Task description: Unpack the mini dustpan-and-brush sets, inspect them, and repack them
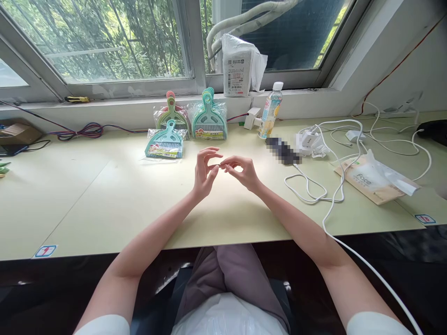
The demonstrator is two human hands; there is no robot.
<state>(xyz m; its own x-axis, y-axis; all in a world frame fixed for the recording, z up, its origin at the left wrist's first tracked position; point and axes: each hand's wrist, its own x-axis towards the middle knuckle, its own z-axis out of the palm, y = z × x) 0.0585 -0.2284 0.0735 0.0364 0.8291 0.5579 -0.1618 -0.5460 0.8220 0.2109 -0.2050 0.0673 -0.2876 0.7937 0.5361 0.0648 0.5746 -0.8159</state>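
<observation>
Above the middle of the desk, my left hand [204, 174] and my right hand [243, 173] meet at the fingertips. The left thumb and a finger come together in a pinch, while its upper fingers stay curved and spread away. From the other side, the right thumb and forefinger close in at the same spot. Anything between the fingertips is too small to make out. Beyond my hands lie packaged mini dustpan-and-brush sets: a teal one [165, 142] in front, a green and red one [171, 114] behind it, and several teal ones [209, 118] stacked beside them.
A drink bottle [270, 111] stands by the windowsill. To the right are a blurred dark object [283, 150], a looping white cable [335, 197], a charger [310, 141] and a face-tissue pack [375, 179]. A bundled cord [84, 131] and a cardboard box [21, 132] lie left.
</observation>
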